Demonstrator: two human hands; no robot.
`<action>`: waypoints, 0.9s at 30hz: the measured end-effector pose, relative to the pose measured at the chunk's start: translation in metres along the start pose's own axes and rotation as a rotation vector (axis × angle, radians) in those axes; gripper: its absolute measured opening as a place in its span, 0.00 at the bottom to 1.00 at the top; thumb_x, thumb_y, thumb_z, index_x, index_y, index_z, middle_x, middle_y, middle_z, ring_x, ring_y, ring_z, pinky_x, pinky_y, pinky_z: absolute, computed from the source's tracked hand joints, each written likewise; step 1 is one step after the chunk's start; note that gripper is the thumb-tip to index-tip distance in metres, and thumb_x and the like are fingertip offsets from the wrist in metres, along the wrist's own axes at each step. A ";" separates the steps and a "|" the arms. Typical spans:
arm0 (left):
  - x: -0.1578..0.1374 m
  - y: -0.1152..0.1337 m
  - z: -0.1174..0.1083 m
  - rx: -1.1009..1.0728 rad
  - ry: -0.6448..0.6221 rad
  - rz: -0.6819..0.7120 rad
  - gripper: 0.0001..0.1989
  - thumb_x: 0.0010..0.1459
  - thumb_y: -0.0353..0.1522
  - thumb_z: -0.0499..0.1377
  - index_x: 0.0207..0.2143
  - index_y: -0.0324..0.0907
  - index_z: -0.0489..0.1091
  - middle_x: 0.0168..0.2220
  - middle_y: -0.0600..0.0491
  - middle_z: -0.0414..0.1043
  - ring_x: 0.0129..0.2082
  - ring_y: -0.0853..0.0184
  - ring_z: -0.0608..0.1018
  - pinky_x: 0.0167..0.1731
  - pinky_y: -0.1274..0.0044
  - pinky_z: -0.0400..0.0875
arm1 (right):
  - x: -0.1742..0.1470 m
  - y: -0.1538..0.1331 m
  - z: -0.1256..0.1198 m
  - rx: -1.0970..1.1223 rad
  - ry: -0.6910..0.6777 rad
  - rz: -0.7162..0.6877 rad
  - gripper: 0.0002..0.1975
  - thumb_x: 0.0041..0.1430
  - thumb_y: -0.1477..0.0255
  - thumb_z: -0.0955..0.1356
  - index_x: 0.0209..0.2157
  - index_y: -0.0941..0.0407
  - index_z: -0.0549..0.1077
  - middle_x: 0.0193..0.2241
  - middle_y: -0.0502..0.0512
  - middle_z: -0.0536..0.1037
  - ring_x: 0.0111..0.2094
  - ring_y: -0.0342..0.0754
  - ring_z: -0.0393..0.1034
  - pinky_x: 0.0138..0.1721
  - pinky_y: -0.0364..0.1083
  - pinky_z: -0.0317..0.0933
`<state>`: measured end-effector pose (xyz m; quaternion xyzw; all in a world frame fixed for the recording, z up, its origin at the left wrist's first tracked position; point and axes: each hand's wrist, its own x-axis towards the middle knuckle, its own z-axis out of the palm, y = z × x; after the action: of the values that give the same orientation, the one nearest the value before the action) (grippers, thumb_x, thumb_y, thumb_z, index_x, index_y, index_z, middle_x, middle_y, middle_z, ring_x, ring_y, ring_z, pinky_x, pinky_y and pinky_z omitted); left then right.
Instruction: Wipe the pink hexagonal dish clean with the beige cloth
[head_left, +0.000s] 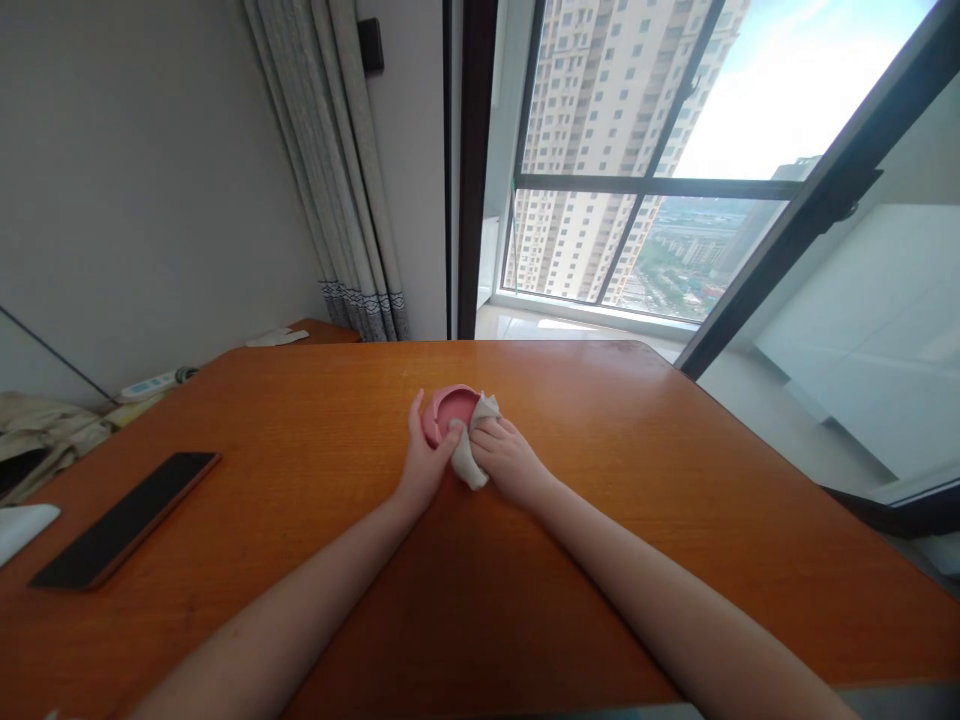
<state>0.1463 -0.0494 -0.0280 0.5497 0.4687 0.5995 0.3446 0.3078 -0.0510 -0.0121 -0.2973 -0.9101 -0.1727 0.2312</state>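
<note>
A small round pink bowl-like dish (pixel 454 404) is held over the middle of the wooden table, its hollow side facing me. My left hand (pixel 426 450) grips it from the left, thumb at the near rim and fingers round the outer side. A crumpled whitish tissue or cloth (pixel 469 466) is bunched in my right hand (pixel 508 458), pressed against the dish's right side. One end of this tissue hangs below the dish, and another pokes up above my fingers. The right fingertips are partly hidden in its folds.
A long flat black slab with an orange-brown edge (pixel 131 520) lies on the table (pixel 637 480) at left. Beyond the left edge are a white power strip (pixel 150 385) and beige fabric (pixel 37 430). A grey curtain (pixel 337 160) and large window stand behind.
</note>
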 end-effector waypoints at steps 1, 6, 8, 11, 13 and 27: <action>0.000 0.001 0.000 0.011 -0.010 0.012 0.33 0.51 0.34 0.59 0.59 0.43 0.52 0.60 0.46 0.55 0.61 0.60 0.60 0.60 0.67 0.52 | 0.001 -0.003 0.002 0.015 0.009 0.008 0.08 0.63 0.75 0.61 0.34 0.58 0.72 0.31 0.55 0.73 0.36 0.48 0.61 0.39 0.48 0.55; 0.017 0.009 -0.016 0.116 -0.080 0.080 0.27 0.48 0.26 0.56 0.53 0.42 0.62 0.56 0.48 0.63 0.58 0.61 0.64 0.60 0.68 0.53 | 0.004 -0.001 0.002 0.033 -0.019 0.007 0.08 0.64 0.73 0.61 0.37 0.56 0.72 0.33 0.54 0.74 0.38 0.48 0.61 0.42 0.48 0.55; 0.021 0.011 -0.020 0.137 -0.101 0.092 0.28 0.47 0.25 0.56 0.53 0.42 0.62 0.57 0.48 0.62 0.58 0.61 0.63 0.61 0.68 0.52 | 0.003 0.004 0.001 0.011 -0.016 0.015 0.09 0.64 0.72 0.61 0.40 0.56 0.71 0.36 0.54 0.74 0.40 0.48 0.61 0.42 0.49 0.55; 0.016 0.011 -0.015 0.089 -0.075 0.063 0.34 0.48 0.29 0.58 0.59 0.43 0.54 0.61 0.48 0.56 0.61 0.60 0.60 0.61 0.68 0.52 | 0.001 0.009 0.003 -0.017 -0.023 0.018 0.08 0.64 0.73 0.61 0.38 0.57 0.72 0.35 0.55 0.74 0.40 0.49 0.61 0.41 0.49 0.55; 0.007 0.009 -0.007 0.025 -0.003 0.019 0.38 0.50 0.33 0.59 0.61 0.44 0.47 0.63 0.47 0.50 0.62 0.60 0.57 0.61 0.69 0.51 | -0.001 0.009 0.005 -0.008 -0.017 0.017 0.08 0.63 0.73 0.62 0.38 0.57 0.72 0.35 0.55 0.74 0.40 0.50 0.61 0.41 0.49 0.56; 0.016 0.011 -0.014 0.051 -0.140 0.006 0.32 0.50 0.36 0.61 0.56 0.42 0.56 0.60 0.46 0.58 0.60 0.59 0.61 0.59 0.69 0.54 | 0.000 0.013 -0.001 0.014 -0.010 -0.003 0.09 0.64 0.74 0.61 0.39 0.56 0.72 0.35 0.55 0.74 0.41 0.49 0.62 0.45 0.50 0.56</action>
<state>0.1311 -0.0411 -0.0118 0.6003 0.4569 0.5485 0.3607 0.3164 -0.0412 -0.0082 -0.2951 -0.9130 -0.1651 0.2285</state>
